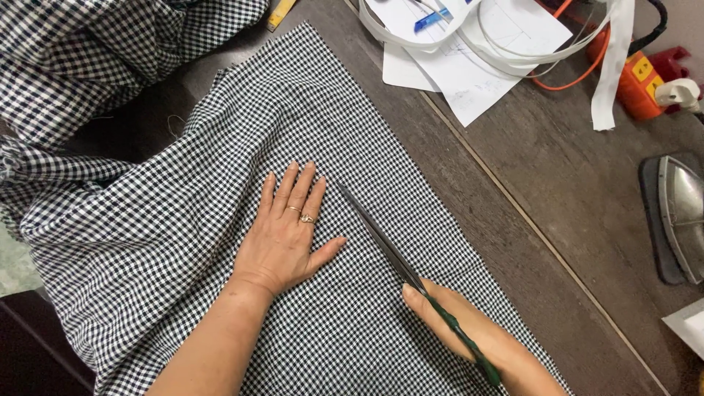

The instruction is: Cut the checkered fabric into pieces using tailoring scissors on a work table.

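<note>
Pressing flat on the checked cloth (220,220) at the frame's centre, the left hand (286,235) lies open, fingers spread slightly, a ring on one finger. Lower right, the right hand (469,334) is clamped on the green handle of long scissors (396,257), whose blades lie on the cloth just beside the left thumb, pointing up-left. The cloth covers the dark bench (572,191) from upper left to bottom. Papers (477,66) and white strips (609,66) sit upper right; an iron (682,213) rests at the right edge.

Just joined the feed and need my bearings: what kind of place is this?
Probably a sewing or tailoring workroom: checked fabric spread on a work table, long scissors in the right hand, an iron at the side.
</note>
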